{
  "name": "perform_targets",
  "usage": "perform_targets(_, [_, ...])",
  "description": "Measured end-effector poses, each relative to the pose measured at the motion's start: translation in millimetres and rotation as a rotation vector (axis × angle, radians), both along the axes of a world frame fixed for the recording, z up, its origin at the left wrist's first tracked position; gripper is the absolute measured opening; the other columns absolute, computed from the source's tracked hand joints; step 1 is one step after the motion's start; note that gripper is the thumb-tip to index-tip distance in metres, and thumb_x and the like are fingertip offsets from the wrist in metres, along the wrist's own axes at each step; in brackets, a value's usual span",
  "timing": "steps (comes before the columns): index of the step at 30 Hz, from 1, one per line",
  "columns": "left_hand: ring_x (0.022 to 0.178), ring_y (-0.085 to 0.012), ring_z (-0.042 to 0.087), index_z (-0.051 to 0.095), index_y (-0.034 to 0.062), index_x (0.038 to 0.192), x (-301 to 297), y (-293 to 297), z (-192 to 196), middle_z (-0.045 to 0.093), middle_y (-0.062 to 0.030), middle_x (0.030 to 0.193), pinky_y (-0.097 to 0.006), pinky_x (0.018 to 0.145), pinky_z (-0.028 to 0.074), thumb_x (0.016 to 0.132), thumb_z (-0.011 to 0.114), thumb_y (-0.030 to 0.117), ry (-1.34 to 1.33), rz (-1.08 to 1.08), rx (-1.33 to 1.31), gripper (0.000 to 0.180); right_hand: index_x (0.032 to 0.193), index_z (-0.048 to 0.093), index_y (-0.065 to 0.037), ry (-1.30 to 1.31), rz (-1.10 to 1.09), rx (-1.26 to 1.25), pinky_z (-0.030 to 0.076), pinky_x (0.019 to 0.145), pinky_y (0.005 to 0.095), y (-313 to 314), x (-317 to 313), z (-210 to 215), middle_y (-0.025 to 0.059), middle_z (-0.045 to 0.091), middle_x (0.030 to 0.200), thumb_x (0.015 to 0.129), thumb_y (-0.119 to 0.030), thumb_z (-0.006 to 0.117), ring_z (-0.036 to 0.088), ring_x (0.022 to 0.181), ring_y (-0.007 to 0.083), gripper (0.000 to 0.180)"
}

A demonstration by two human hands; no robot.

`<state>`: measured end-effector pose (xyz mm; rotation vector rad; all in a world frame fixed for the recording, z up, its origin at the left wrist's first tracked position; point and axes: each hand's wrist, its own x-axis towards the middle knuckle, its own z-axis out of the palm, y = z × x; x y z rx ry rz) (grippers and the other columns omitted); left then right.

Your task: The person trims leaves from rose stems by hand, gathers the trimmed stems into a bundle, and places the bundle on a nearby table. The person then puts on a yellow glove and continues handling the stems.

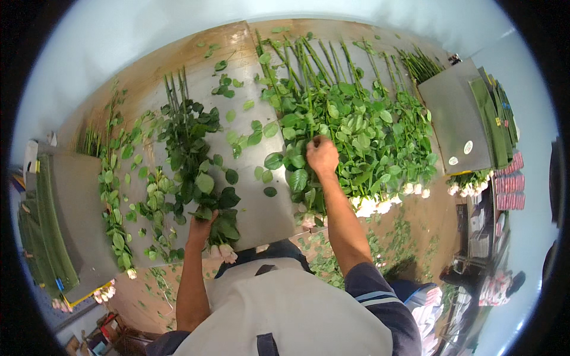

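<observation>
Left hand (205, 224): fingers grasp a rose bunch (189, 151) near its blooms (224, 253), stems pointing away across the desk (261, 207). Right hand (322, 156): fingers curled at the larger rose pile (362, 130), grip on any stem indiscernible. The pile's blooms overhang the near edge, presumably sparing petals.

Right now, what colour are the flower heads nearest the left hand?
The flower heads are pale pink; the head view shows them best.

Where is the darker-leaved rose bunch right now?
The bunch is left of centre in the head view, over the metal table, the left hand near its pale blooms.
</observation>
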<state>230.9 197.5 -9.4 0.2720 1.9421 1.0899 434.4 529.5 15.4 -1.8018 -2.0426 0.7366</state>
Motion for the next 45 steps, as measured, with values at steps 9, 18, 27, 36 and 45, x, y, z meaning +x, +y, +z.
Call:
perform_targets(9, [0.101, -0.0234, 0.059, 0.054, 0.0018, 0.121, 11.2, 15.9, -57.3, 0.062, -0.0117, 0.111, -0.038, 0.085, 0.048, 0.089, 0.061, 0.004, -0.305, 0.16, 0.428, 0.033, 0.097, 0.056, 0.002, 0.485, 0.226, 0.09, 0.05, 0.069, 0.041, -81.3, -51.7, -15.0, 0.0209, 0.064, 0.082, 0.084, -0.01, 0.059, 0.064, 0.073, 0.0331, 0.018])
perform_targets(18, [0.102, -0.0218, 0.06, 0.053, 0.0013, 0.122, 12.2, 23.1, -56.4, 0.064, -0.0128, 0.112, -0.037, 0.089, 0.048, 0.084, 0.066, 0.007, 0.087, -0.104, 0.33, 0.041, 0.094, 0.063, 0.003, 0.377, 0.302, -0.087, 0.05, 0.074, 0.0385, -130.2, -115.7, -74.4, 0.0204, 0.066, 0.084, 0.083, -0.013, 0.061, 0.065, 0.079, 0.0307, 0.02])
perform_targets(27, [0.097, -0.0261, 0.061, 0.055, 0.0025, 0.117, 0.7, 25.2, -39.1, 0.065, -0.0151, 0.107, -0.038, 0.085, 0.048, 0.083, 0.066, 0.009, -0.058, -0.404, 0.374, 0.037, 0.1, 0.065, -0.003, 0.268, 0.337, -0.258, 0.051, 0.079, 0.0357, -128.3, -120.6, -54.1, 0.0164, 0.069, 0.093, 0.082, -0.014, 0.062, 0.067, 0.087, 0.0314, 0.022])
perform_targets(36, [0.096, -0.0219, 0.06, 0.055, 0.0048, 0.119, 25.3, 48.8, -22.7, 0.063, -0.0083, 0.11, -0.036, 0.085, 0.048, 0.082, 0.065, 0.008, -0.031, -0.315, 0.303, 0.039, 0.096, 0.065, -0.002, 0.449, 0.269, -0.219, 0.051, 0.073, 0.0351, -114.2, -120.6, -57.9, 0.0149, 0.07, 0.086, 0.081, -0.011, 0.064, 0.068, 0.08, 0.0264, 0.017])
perform_targets(45, [0.104, -0.0224, 0.056, 0.053, 0.0031, 0.124, 37.6, 73.1, -6.9, 0.06, -0.008, 0.115, -0.039, 0.089, 0.049, 0.083, 0.065, 0.008, -0.275, -0.053, 0.084, 0.042, 0.108, 0.063, 0.001, 0.475, 0.516, -0.454, 0.049, 0.08, 0.042, -97.8, -103.2, -78.2, 0.021, 0.067, 0.098, 0.084, -0.013, 0.061, 0.064, 0.092, 0.036, 0.027])
